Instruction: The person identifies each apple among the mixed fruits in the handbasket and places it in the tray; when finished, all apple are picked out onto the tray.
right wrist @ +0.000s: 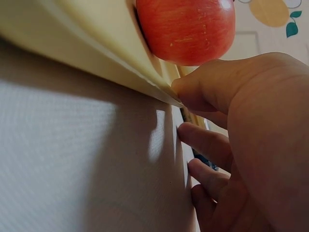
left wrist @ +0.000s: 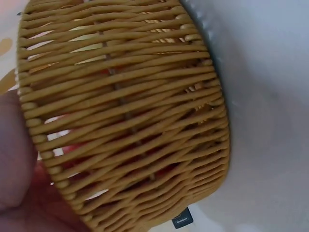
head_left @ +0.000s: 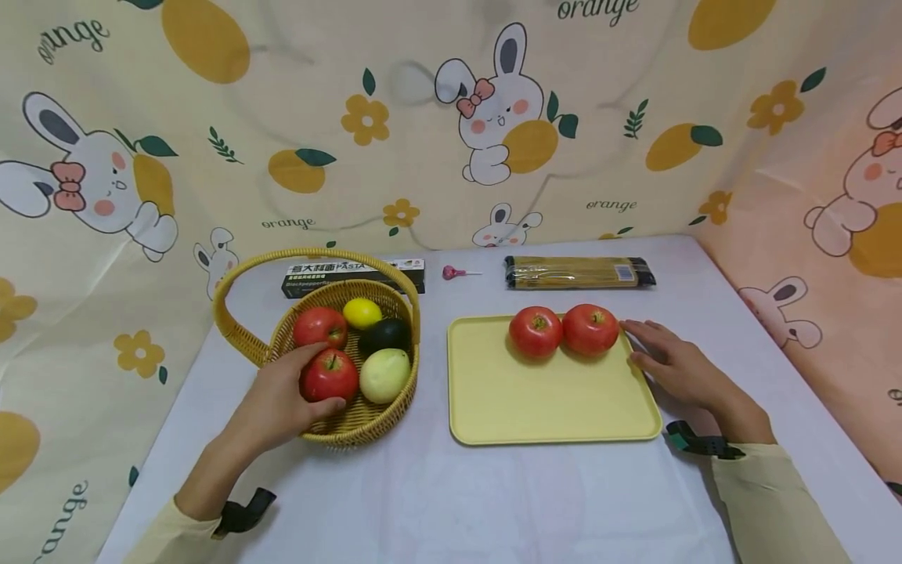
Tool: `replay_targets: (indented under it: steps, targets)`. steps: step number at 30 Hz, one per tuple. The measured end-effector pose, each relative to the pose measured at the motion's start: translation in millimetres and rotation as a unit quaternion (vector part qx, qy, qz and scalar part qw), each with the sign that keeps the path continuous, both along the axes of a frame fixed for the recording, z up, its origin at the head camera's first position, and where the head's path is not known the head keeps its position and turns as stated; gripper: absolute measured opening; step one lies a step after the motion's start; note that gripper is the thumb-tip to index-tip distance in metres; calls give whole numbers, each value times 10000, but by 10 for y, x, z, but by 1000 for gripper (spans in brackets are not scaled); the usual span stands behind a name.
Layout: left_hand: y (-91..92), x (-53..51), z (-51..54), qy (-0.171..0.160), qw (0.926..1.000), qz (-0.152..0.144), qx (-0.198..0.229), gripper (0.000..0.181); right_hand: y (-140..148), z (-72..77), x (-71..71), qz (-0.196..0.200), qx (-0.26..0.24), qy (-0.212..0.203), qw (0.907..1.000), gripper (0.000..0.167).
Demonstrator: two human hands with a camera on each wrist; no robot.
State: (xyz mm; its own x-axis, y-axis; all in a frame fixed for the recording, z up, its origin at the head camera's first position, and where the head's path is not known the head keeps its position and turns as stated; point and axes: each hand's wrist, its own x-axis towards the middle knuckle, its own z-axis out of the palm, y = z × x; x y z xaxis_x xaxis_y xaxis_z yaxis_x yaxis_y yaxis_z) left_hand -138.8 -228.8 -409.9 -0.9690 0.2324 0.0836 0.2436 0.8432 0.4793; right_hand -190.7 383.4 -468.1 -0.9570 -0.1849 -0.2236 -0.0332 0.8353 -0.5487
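Note:
A woven basket [head_left: 366,435] with a tall handle stands at the left. My left hand [head_left: 278,399] reaches over its near rim, thumb and fingers around the front red apple [head_left: 330,377]. Another red apple [head_left: 320,327], a yellow lemon [head_left: 362,313], a dark, avocado-like fruit [head_left: 384,336] and a pale green, rounded fruit [head_left: 384,376] lie beside it. The basket's wall [left wrist: 130,106] hides most of that grip in the left wrist view. My right hand [head_left: 680,368] touches the right edge of a yellow tray [head_left: 550,407], fingers relaxed, beside two red apples [head_left: 535,333].
Behind the basket lies a black and white pasta box [head_left: 296,283]. A small pink lollipop [head_left: 451,272] is to its right, and a clear pack of spaghetti [head_left: 578,272] lies behind the tray. Printed cloth [head_left: 423,157] hangs around the white table [head_left: 395,501].

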Motion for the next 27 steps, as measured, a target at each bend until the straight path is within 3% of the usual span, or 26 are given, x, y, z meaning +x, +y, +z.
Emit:
replay_targets:
  steps: [6,11,14,21,27]
  targets:
    - [26,107,130,168,9962,31,852,83,-5,8,2,11,21,-16,10000,75]
    - [200,153,225,229,9811,-464,1865,86,-1,1,-5,-1,9,-27,10000,75]
    - [355,156,275,173,9704,-829,2260,88,-1,-7,-5,-8,-4,-57,10000,76]
    - [805,66,302,-48,9487,-1738,2642,86,-5,-17,9,3,-14,-45,10000,76]
    - [1280,-40,284,-119,9341,-2364,2673,84,4,4,-15,43,-1,29,10000,74]
